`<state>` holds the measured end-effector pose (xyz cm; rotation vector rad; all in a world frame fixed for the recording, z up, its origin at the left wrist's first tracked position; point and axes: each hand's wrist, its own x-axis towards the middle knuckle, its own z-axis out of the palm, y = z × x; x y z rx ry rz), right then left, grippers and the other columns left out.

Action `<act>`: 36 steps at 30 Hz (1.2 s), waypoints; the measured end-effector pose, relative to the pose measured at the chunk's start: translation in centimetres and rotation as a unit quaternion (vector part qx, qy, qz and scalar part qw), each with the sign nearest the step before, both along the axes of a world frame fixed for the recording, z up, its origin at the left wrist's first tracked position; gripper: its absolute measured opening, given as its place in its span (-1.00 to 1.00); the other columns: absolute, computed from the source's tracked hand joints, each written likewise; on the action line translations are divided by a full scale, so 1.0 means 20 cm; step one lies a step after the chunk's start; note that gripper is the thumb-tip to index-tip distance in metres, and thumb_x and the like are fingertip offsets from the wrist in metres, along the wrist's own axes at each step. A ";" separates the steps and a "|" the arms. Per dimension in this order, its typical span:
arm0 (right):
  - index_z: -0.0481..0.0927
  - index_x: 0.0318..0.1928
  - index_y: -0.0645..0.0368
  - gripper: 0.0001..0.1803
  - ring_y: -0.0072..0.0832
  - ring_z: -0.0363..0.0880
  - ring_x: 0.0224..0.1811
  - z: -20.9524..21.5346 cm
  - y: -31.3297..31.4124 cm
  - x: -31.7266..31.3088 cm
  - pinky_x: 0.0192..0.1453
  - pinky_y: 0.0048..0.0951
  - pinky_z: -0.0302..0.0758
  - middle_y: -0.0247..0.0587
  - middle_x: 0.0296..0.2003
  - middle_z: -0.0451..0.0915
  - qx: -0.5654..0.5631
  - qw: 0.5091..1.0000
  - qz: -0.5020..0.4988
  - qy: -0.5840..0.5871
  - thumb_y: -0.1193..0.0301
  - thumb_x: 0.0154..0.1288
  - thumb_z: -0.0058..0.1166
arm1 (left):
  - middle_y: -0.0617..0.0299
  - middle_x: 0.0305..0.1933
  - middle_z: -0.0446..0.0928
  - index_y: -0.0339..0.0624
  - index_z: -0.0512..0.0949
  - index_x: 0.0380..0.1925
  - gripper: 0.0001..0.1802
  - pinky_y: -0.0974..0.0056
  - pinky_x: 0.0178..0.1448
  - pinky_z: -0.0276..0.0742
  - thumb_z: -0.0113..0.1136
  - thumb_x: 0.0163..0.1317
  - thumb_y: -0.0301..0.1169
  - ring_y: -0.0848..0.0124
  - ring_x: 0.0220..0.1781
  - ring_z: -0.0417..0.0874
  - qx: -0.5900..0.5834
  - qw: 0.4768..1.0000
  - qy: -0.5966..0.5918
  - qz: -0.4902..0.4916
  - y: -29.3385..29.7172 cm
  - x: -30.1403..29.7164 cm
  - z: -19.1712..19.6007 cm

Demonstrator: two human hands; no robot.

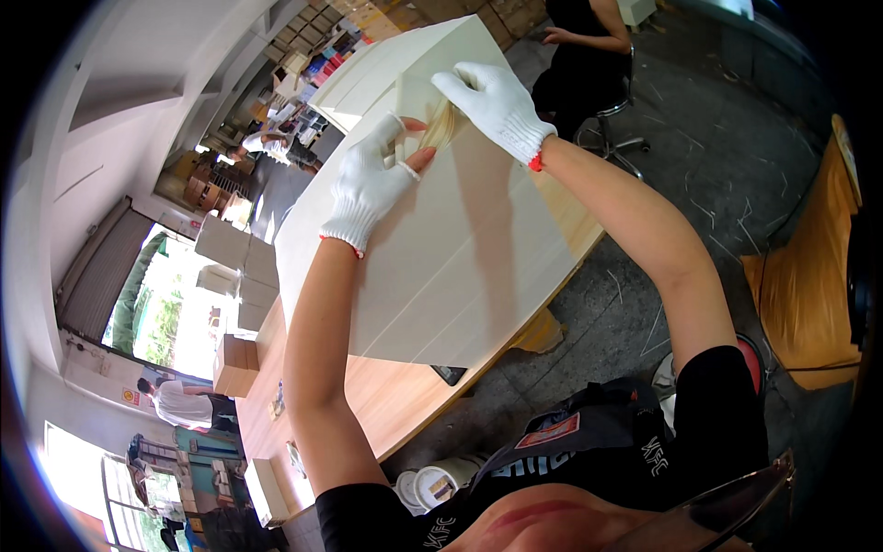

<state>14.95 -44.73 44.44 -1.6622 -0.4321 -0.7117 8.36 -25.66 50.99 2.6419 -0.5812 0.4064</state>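
Note:
My right hand [499,107], in a white knitted glove with a red cuff edge, is closed at the top of a yellowish, see-through strip [441,127]. It looks like tape or film, though its exact kind is hard to tell. Wearing a matching glove, my left hand [368,179] has bare thumb and index tips. These stand apart beside the strip's lower left edge. Under both hands spreads a large pale board or sheet [414,285] with straight seams, and a pale box-like panel [441,55] rises at its far end. Shadows of my arms fall across the sheet.
The pale sheet lies on a wooden table [377,396], with a dark flat device [450,374] near its edge. A brown carton [235,365] stands to the left. Beyond the far right, a seated person [584,55] sits on a wheeled stool. White buckets [441,483] stand below.

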 end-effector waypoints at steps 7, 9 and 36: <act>0.30 -0.49 0.23 -0.47 -0.56 0.09 -0.53 -0.01 0.00 0.02 -0.41 -0.38 0.18 -0.28 -0.61 0.14 -0.001 1.000 -0.007 -0.014 0.05 0.45 0.02 | 0.15 -0.29 0.60 0.02 0.58 0.04 -0.55 0.22 -0.03 0.50 0.43 0.17 -0.19 0.33 -0.21 0.60 -0.011 1.000 -0.012 -0.025 0.03 0.03 -0.02; 0.30 -0.50 0.23 -0.46 -0.57 0.09 -0.53 -0.01 0.00 0.01 -0.41 -0.38 0.18 -0.28 -0.62 0.14 -0.002 1.000 -0.010 -0.012 0.04 0.45 0.03 | 0.15 -0.30 0.60 0.02 0.58 0.05 -0.57 0.23 -0.03 0.50 0.41 0.19 -0.21 0.33 -0.21 0.60 -0.005 0.999 -0.015 -0.027 0.02 0.03 -0.02; 0.35 -0.52 0.21 -0.47 -0.59 0.20 -0.54 -0.03 -0.03 0.04 -0.40 -0.40 0.25 -0.40 -0.61 0.32 0.002 1.000 0.018 -0.015 0.03 0.41 0.10 | 0.00 -0.16 0.67 0.10 0.56 0.17 -0.52 0.17 0.04 0.53 0.32 0.21 -0.27 0.16 -0.10 0.68 0.033 0.999 -0.016 -0.004 -0.01 0.00 0.00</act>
